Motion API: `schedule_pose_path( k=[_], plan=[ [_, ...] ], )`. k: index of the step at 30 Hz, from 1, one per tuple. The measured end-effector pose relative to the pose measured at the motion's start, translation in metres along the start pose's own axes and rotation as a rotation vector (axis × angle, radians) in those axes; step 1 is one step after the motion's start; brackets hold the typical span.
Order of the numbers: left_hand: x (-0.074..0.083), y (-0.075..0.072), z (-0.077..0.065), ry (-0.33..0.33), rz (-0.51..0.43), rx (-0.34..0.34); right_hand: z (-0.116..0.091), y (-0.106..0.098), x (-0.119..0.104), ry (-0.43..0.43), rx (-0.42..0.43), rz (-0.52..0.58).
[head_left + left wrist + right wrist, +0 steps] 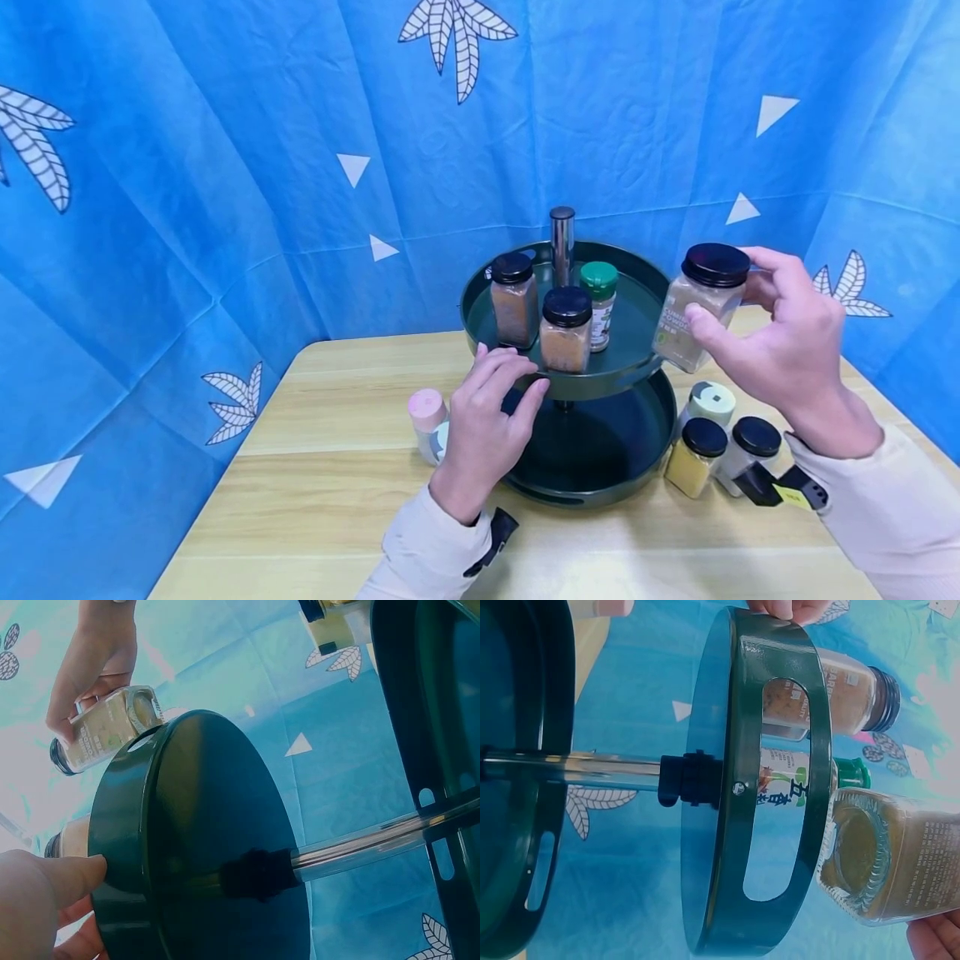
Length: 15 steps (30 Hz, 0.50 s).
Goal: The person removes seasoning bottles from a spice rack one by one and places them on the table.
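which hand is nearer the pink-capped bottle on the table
Left. The left hand is just right of the pink-capped bottle; the right hand is across the tiered stand, holding a jar.

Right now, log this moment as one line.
right hand: holds cumin powder jar, tilted | left hand: grips upper tray | on it: two black-lidded jars, green-capped bottle

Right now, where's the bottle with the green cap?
In the head view, the green-capped bottle stands on the upper tray, right of the metal post and just behind the tray's front black-lidded jar.
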<state>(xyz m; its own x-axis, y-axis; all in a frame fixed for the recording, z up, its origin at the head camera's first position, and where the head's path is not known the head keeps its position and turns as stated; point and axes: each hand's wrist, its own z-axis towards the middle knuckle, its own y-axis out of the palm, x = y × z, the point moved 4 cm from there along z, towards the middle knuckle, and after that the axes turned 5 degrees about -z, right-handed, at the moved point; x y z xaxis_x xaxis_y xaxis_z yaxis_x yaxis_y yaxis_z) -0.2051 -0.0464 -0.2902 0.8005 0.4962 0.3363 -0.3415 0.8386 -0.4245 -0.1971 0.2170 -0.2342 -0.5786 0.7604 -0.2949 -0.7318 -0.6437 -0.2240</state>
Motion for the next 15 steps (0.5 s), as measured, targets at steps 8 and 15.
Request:
schedule_pose_path(
  k=[8,15],
  plan=[
    [0.0002,0.0003,0.0011,-0.001,-0.001,-0.004,0.0013,-0.003,0.0016,-0.011,0.022,0.009],
    [-0.0009,0.0009,-0.0001,0.001,0.0,-0.002,-0.001,-0.0036,0.0035,-0.014,0.035,0.007]
  ],
)
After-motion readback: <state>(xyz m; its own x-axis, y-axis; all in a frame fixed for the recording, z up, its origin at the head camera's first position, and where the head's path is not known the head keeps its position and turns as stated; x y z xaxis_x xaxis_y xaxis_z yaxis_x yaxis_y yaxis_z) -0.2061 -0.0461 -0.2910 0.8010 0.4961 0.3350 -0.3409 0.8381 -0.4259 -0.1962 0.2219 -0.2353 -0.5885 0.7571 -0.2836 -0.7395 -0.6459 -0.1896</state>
